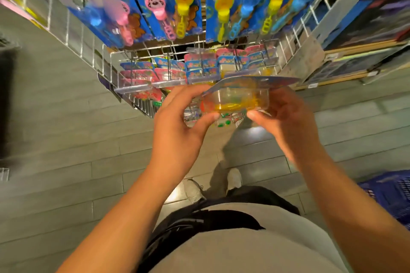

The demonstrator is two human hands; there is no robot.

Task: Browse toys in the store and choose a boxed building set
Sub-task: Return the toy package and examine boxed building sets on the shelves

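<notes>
A blister-packed toy, a clear plastic bubble with something yellow inside on a blue backing card, is held up in front of the wire display rack, between both hands; it is not a boxed building set, and none can be made out among the goods here. The left hand grips the pack's left end, thumb tip pressed under the bubble and fingers curled over the top. The right hand grips the right end the same way, thumb under the bubble's lower edge, fingers behind the card. Just behind the pack, at the rack's lower edge, hang rows of small pink and blue carded packs. Above them hang larger carded bubble-wand toys in pink, yellow and blue. A wooden shelf unit stands to the right of the rack. A blue basket sits on the grey plank floor at the right edge.
</notes>
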